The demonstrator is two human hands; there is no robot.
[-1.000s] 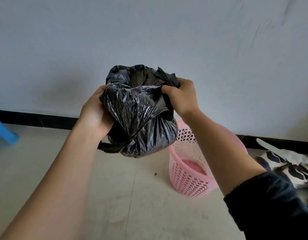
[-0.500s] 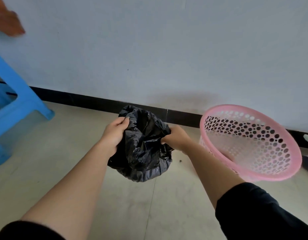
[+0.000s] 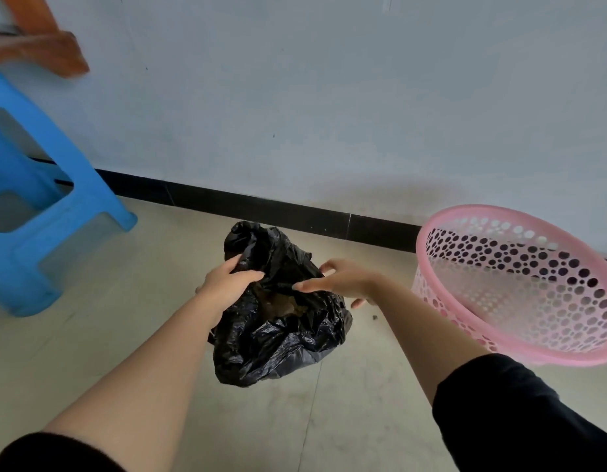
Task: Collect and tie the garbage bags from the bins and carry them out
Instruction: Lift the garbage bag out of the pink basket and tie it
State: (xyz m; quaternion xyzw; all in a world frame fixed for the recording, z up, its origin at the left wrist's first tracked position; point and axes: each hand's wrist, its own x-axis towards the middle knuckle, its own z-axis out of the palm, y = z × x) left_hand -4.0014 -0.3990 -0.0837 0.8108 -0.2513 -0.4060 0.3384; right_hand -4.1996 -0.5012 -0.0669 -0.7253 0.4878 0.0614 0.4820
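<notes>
Left hand (image 3: 227,284) grips the rim of the black garbage bag (image 3: 278,338); right hand (image 3: 343,281) hovers over it, fingers released.

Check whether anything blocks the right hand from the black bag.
Nothing visible does. The right hand hovers open at the mouth of the bag, with no object between; the left hand holds the opposite rim. The pink bin stands off to the right.

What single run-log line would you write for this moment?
step: tie bag | left hand: grips bag rim | right hand: open, at bag mouth | bag: untied | bin: no liner
</notes>
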